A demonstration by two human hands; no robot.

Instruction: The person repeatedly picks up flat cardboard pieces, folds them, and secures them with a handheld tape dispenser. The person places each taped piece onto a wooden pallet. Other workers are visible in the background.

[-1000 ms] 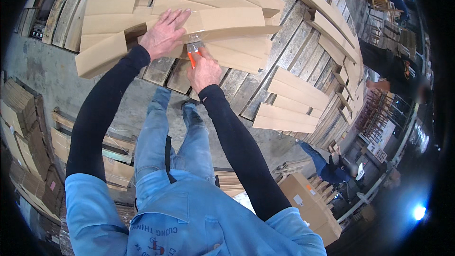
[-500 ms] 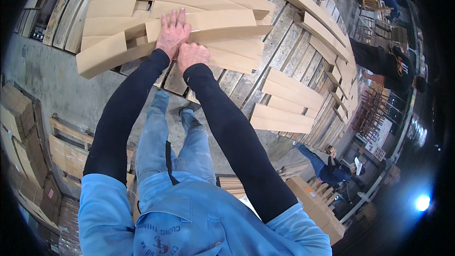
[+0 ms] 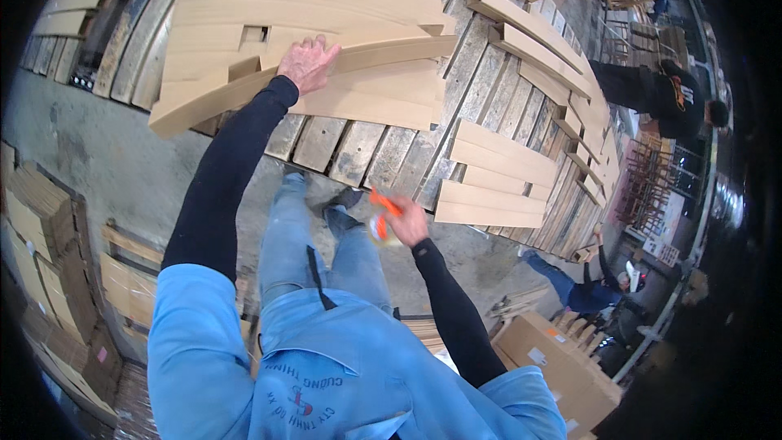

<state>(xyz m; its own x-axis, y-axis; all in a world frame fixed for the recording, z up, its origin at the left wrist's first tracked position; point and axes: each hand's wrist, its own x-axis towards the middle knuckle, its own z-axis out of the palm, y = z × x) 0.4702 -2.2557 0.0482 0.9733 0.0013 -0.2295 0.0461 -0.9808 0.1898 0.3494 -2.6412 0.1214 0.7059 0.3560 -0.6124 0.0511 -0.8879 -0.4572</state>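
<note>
A long cardboard box (image 3: 383, 52), partly folded up, lies along the near side of the flat cardboard sheets (image 3: 326, 4). My left hand (image 3: 306, 65) is closed over its upper edge near the middle, holding the folded walls together. Lower down, in front of my legs and apart from the cardboard, my right hand (image 3: 410, 222) grips an orange tape dispenser (image 3: 384, 205). Its roll, blurred by motion, hangs below the orange frame.
A slatted wooden pallet platform (image 3: 350, 151) carries the cardboard. More cut sheets (image 3: 497, 183) and folded long boxes (image 3: 538, 45) lie to the right. Brown cartons (image 3: 554, 363) stand lower right, cardboard stacks (image 3: 49, 253) at left. Other people (image 3: 668, 102) are at the right.
My right hand has left the cardboard and come down toward my body, now with the tape dispenser in it. My left hand stays on the box, its fingers more curled over the edge.
</note>
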